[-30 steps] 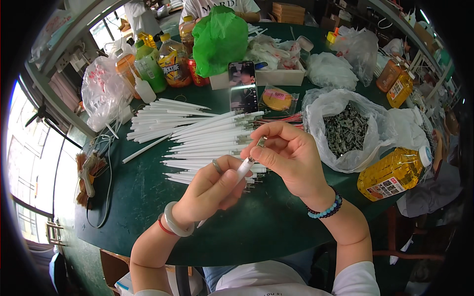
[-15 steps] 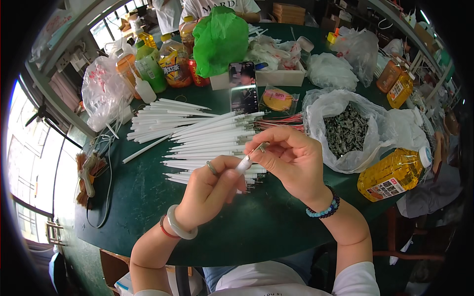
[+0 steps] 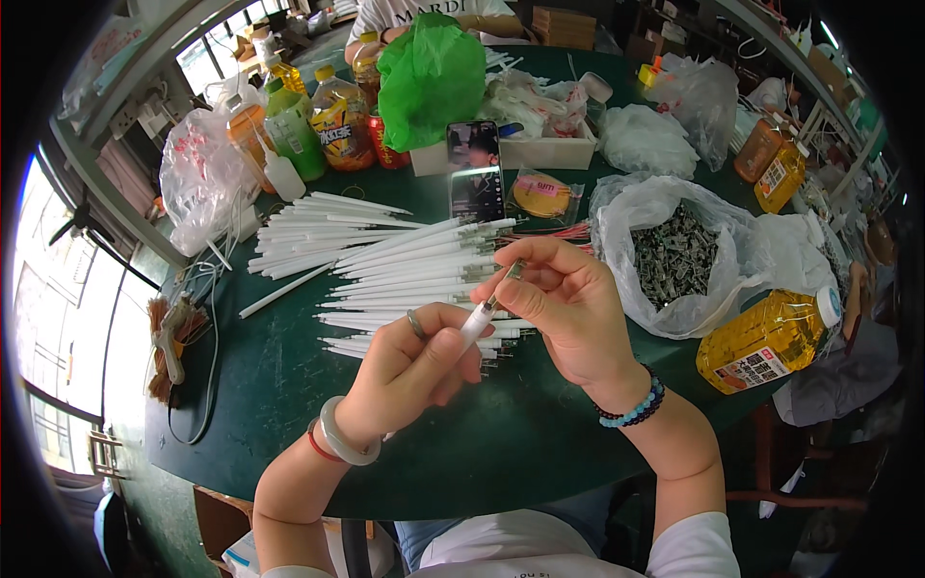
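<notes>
My left hand is closed around a slim white plastic tube, its upper end slanting up to the right. At that end, my right hand pinches a small metal piece between thumb and fingers. The metal piece lines up with the tube's tip; whether it is seated inside, I cannot tell. Just beyond my hands lies a fanned pile of white tubes, many with small metal ends pointing right. Red wires show behind my right hand.
To the right, an open plastic bag holds many small metal parts, beside a bottle of yellow liquid. A phone stands behind the pile, near drink bottles and a green bag. Another person is across the table.
The metal piece has swung more upright, closer in line with the tube. My right hand has shifted slightly left and down; my left hand keeps its grip on the tube.
</notes>
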`<state>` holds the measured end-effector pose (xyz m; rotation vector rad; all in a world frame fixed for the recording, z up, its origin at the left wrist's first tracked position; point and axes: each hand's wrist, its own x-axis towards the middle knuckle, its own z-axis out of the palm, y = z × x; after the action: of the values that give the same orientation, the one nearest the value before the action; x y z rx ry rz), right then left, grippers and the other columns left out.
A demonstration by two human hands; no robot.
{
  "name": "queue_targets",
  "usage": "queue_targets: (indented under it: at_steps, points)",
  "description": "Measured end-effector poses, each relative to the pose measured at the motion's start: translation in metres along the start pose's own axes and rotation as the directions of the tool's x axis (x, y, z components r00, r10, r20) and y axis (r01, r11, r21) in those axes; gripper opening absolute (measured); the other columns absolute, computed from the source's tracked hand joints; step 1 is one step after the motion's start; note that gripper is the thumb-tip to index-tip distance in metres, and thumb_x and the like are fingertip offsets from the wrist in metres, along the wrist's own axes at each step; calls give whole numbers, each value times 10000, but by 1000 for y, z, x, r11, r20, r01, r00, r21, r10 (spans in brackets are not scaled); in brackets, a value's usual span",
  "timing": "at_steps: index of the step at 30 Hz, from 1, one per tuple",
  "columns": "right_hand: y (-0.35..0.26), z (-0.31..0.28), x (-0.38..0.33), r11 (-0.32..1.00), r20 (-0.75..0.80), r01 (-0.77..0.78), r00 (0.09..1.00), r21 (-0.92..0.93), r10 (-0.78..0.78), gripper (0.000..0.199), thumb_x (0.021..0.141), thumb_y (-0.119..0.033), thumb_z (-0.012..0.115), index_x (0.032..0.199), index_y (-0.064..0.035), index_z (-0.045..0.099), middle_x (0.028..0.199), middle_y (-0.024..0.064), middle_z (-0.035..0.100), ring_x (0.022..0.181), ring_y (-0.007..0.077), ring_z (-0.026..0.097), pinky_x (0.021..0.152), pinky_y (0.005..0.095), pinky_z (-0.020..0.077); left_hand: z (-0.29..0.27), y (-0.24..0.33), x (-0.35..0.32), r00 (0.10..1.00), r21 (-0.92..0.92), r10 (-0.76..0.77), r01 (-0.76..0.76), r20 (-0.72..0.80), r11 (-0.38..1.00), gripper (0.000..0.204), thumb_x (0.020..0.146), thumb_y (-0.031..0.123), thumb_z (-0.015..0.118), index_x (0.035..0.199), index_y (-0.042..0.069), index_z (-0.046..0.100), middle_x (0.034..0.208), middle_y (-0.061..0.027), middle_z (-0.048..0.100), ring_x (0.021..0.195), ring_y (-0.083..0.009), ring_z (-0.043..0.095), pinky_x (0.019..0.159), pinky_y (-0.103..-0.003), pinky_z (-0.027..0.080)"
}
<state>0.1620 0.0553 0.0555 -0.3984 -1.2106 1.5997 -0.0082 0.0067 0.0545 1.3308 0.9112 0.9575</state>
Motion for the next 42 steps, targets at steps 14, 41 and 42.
queue_targets:
  at_steps: [14, 41, 42]
  points:
    - [-5, 1, 0, 934, -20, 79, 996, -349, -91, 202, 757, -22, 633, 944, 0, 562, 735, 8, 541, 701, 43, 542, 627, 169, 462, 6, -4, -2, 982, 252, 150, -118, -115, 961, 181, 880, 73, 388, 986, 6, 518, 650, 20, 548, 483, -10, 405, 450, -159, 333]
    - [-10, -1, 0, 926, 43, 99, 995, -363, -90, 194, 750, -6, 631, 926, 16, 553, 727, 7, 542, 684, 53, 558, 596, 167, 460, 5, -5, -2, 986, 206, 156, -140, -65, 968, 239, 914, 166, 372, 1004, -9, 507, 673, -36, 553, 455, -29, 412, 425, -150, 322]
    - [-10, 0, 0, 927, 37, 110, 994, -359, -103, 194, 749, -10, 633, 925, 15, 553, 726, 7, 540, 681, 52, 555, 598, 168, 460, 5, -5, -2, 986, 207, 155, -138, -66, 969, 239, 914, 166, 372, 1004, -9, 507, 673, -36, 553, 455, -29, 412, 425, -150, 322]
